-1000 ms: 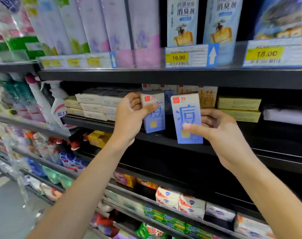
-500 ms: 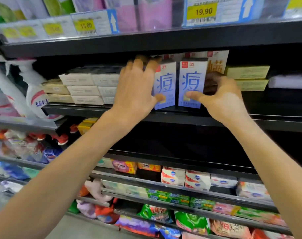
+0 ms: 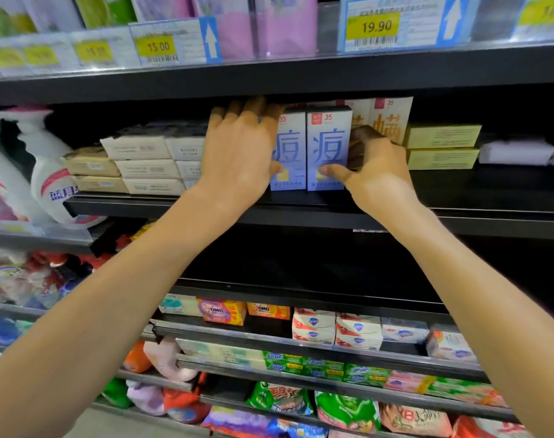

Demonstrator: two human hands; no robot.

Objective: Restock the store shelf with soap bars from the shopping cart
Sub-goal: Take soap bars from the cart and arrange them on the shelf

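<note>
Both blue soap boxes, the left one [image 3: 287, 150] and the right one [image 3: 328, 147], now stand side by side on the shelf [image 3: 459, 200] where a second ago I held them out in front, so this pair is nearly stocked. They stand upright, long axis vertical, printed faces toward me. My left hand [image 3: 241, 159] wraps one and my right hand [image 3: 373, 172] pinches the other, yellow boxes [image 3: 443, 147] just to the right.

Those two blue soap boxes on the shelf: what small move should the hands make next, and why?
Probably let go. Both blue boxes already stand upright side by side on the shelf, with the left hand and right hand gripping them.
</note>
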